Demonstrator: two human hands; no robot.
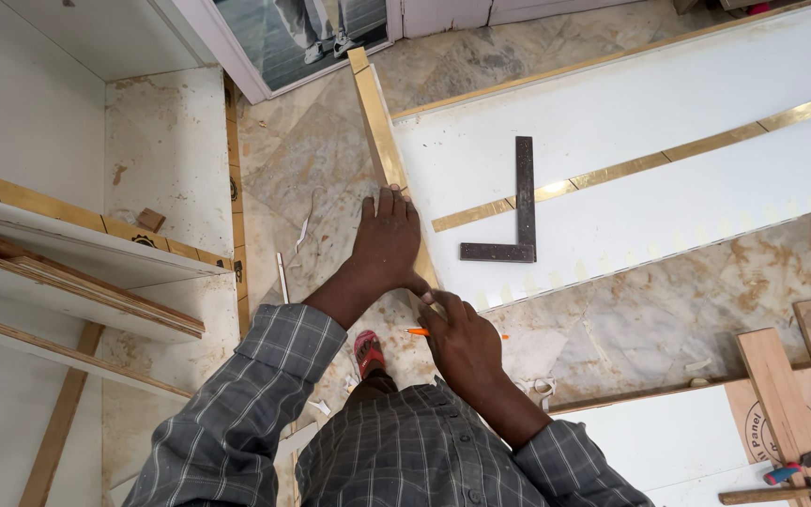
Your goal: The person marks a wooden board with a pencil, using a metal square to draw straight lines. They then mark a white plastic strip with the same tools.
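- Overhead, a large white panel (668,122) is seen lying flat on the marble floor (302,178), w/ a gold strip (650,161) inlaid across its face.
- A narrow gold-edged strip (379,122) is laid along the panel's left edge, running up toward the doorway.
- The left hand (387,242) is pressed flat on the lower part of that edging strip, palm down, fingers spread and pointing up the strip; its grip is open, nothing clasped.
- The right hand (462,343) is placed just below the left, near the panel's lower left corner; its grip is closed on an orange pencil (417,331), which sticks out both sides of the fingers.
- Both hands are close together, thumb of left approx. touching fingers of right.
- A dark metal try square (516,225) is laid on the panel, right of the left hand, its long arm crossing the gold inlay; not touched by either hand.
- Sleeves of a grey checked shirt (405,451) are seen at bottom.
- A foot in a red sandal (368,352) is seen on the floor betw. the arms.
- White boards w/ gold edging (77,244) are stacked at left.
- At bottom right, plywood boards (781,394) and a hammer (781,481) are seen, well apart from the hands.
- Another person's legs (316,28) are visible in the doorway at top.
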